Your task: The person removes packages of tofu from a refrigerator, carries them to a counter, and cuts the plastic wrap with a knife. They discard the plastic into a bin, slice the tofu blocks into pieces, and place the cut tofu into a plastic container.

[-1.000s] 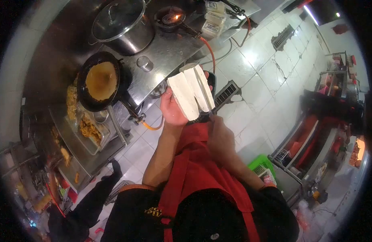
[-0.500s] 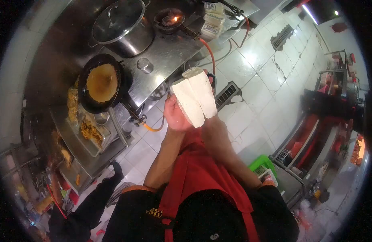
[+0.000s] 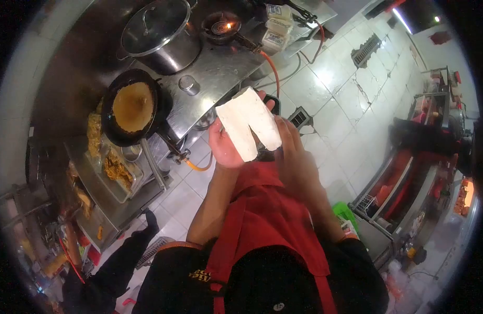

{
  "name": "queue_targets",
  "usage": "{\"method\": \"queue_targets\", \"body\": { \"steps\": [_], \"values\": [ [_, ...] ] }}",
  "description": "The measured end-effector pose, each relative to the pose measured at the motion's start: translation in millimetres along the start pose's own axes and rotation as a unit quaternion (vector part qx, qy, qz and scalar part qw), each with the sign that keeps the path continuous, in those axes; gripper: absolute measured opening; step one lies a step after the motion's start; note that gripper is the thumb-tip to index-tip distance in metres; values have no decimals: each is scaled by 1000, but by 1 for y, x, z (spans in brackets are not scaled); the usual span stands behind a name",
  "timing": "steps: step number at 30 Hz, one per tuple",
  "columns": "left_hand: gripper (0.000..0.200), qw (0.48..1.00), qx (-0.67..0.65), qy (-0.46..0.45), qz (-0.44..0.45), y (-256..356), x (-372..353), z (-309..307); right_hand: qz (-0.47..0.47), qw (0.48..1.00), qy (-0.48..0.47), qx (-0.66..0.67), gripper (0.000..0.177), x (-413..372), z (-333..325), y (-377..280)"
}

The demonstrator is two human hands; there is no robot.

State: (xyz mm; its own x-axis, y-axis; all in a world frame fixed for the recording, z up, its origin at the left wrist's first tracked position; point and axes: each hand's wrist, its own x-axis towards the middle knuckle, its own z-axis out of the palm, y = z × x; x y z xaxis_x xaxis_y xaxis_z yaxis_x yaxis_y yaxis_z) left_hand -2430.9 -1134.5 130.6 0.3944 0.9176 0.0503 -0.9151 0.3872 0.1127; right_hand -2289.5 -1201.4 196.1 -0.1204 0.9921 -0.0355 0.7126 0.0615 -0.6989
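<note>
Steel tabletop (image 3: pixel 220 68) runs along the wall of a tiled kitchen. It carries a lidded pot (image 3: pixel 158 34), a wok (image 3: pixel 130 107) of brownish oil, a lit burner (image 3: pixel 220 25) and stacked cartons (image 3: pixel 277 25) whose print is too small to read. Yellow lettering (image 3: pixel 199 273) on the black shirt is also illegible. A white block (image 3: pixel 249 123), split lengthwise into slabs, lies tilted on the upturned left hand (image 3: pixel 225 146), held in front of the chest above the floor. The blurred right hand (image 3: pixel 296 157) is beside it, with its fingers stretched flat against the block's right side.

Two slabs (image 3: pixel 240 128) (white), one pot (image 3: pixel 156 35), one pan (image 3: pixel 131 107)
</note>
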Motion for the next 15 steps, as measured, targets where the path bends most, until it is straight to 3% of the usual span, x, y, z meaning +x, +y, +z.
{"method": "queue_targets", "body": {
  "steps": [2, 7, 9, 10, 12, 14, 15],
  "values": [
    [80, 1000, -2, 4, -4, 0, 1, 2, 14, 997, -2, -75, 58, -1, -5, -6],
    [73, 999, 46, -7, -25, 4, 1, 1, 64, 993, -28, -93, 66, -1, -14, -9],
    [69, 990, 34, 134, -16, 7, -4, -21, 72, 992, -33, -94, 65, 0, -17, -7],
    [69, 990, 34, 134, -16, 8, -6, -29, 42, 997, -17, -64, 62, 0, -19, -5],
    [65, 994, -96, -30, -46, 11, -8, -39, 11, 999, -1, -34, 58, 1, -22, 2],
    [64, 994, -102, -1, -35, 11, -9, -41, 109, 972, -75, 193, 60, 1, -28, 12],
    [64, 993, -108, 29, -23, 11, -9, -39, 108, 972, -76, 193, 60, -1, -31, 18]
  ]
}}
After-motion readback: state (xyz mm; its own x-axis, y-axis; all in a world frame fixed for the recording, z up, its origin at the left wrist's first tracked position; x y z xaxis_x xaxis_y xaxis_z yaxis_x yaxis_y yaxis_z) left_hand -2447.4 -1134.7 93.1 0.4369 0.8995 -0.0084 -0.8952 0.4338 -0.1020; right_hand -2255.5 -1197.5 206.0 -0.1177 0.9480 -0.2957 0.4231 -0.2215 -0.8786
